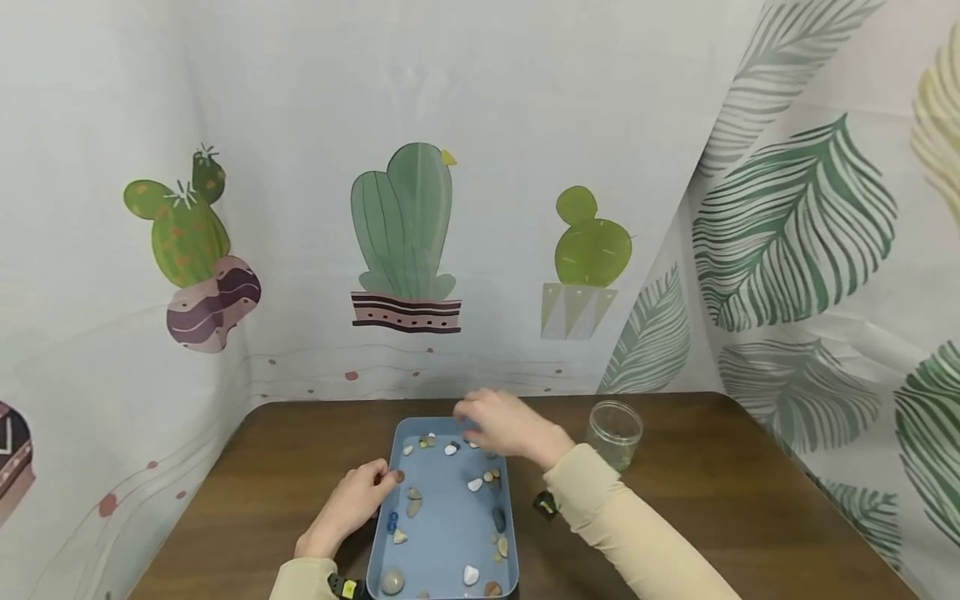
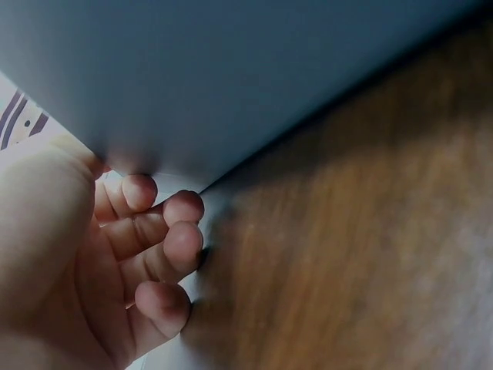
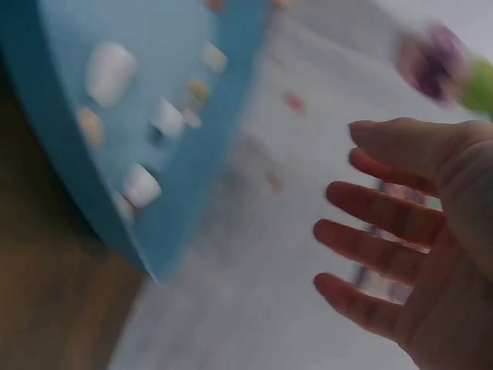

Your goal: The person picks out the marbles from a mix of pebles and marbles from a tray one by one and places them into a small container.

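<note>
A blue rectangular tray lies lengthwise before me, with small stones spread along its sides. At its left rim, my left hand grips the edge, with a brown stone just inside by the fingertips. The left wrist view shows the curled fingers at the outside of the tray wall. Over the tray's far right end hovers my right hand, blurred in the head view. In the right wrist view its fingers are spread and loosely bent, holding nothing. White stones lie in the tray beside it.
A clear glass jar stands on the brown table, right of the tray. A small dark object shows below the right forearm. Behind the table hangs a white curtain printed with cacti and leaves.
</note>
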